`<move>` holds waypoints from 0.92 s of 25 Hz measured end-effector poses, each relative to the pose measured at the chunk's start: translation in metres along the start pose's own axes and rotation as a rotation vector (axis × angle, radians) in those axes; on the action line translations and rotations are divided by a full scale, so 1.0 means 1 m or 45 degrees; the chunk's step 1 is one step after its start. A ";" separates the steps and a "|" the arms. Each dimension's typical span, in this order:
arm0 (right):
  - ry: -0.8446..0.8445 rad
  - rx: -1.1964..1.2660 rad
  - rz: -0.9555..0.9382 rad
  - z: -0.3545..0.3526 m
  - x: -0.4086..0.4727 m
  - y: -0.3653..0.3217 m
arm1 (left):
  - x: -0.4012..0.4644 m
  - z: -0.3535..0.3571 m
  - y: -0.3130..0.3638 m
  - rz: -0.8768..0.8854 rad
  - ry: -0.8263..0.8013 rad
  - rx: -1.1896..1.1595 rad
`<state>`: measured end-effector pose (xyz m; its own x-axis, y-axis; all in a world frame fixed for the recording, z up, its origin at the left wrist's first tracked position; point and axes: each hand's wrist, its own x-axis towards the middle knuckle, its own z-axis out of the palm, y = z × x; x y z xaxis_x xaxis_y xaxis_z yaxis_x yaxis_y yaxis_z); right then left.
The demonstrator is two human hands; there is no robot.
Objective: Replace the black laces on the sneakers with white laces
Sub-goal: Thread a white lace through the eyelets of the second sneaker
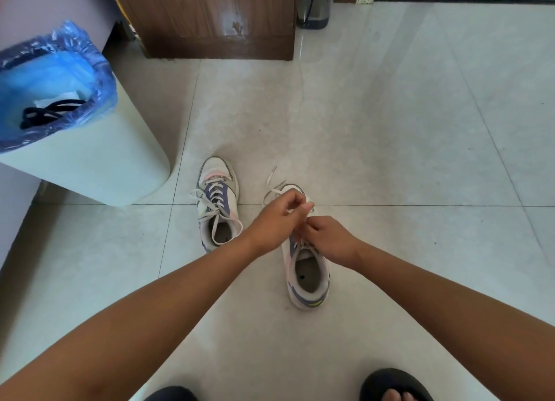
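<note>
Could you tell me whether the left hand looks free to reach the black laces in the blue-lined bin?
Probably not just now: the left hand pinches the white lace, though nothing covers the black laces in the blue-lined white bin.

Two white low-top sneakers with purple panels stand side by side, toes toward twelve o'clock. The left sneaker [218, 204] carries loose white laces [210, 208]. Black laces [51, 112] lie at ten o'clock.

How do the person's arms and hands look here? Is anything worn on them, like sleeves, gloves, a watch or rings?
Both forearms are bare, with no sleeves in view. The left hand and the right hand wear no gloves. No watch or bracelet shows on either wrist, and no ring is visible on the fingers that show.
</note>
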<state>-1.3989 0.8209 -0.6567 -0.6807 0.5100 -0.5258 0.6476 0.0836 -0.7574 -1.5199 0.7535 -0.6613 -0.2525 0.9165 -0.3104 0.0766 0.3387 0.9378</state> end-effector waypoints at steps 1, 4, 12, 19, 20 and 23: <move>0.010 0.024 0.019 0.000 0.000 -0.002 | -0.001 -0.002 0.000 0.032 -0.084 0.151; 0.001 0.133 0.120 -0.001 0.000 -0.004 | -0.004 -0.016 -0.005 0.058 -0.186 0.629; -0.109 0.855 0.531 -0.015 0.003 0.013 | -0.040 -0.044 0.008 -0.401 -0.771 1.114; 0.071 0.127 0.075 -0.012 -0.003 0.007 | -0.008 -0.013 -0.005 -0.160 -0.197 0.491; 0.156 -0.162 -0.100 -0.008 -0.004 0.010 | -0.003 -0.009 -0.006 -0.134 -0.233 0.445; 0.377 -0.441 -0.398 0.002 -0.002 0.022 | 0.009 -0.009 -0.014 -0.106 -0.321 0.421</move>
<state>-1.3846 0.8200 -0.6732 -0.7655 0.6308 -0.1271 0.5391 0.5210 -0.6618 -1.5316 0.7552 -0.6758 -0.0301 0.8926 -0.4498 0.3820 0.4261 0.8201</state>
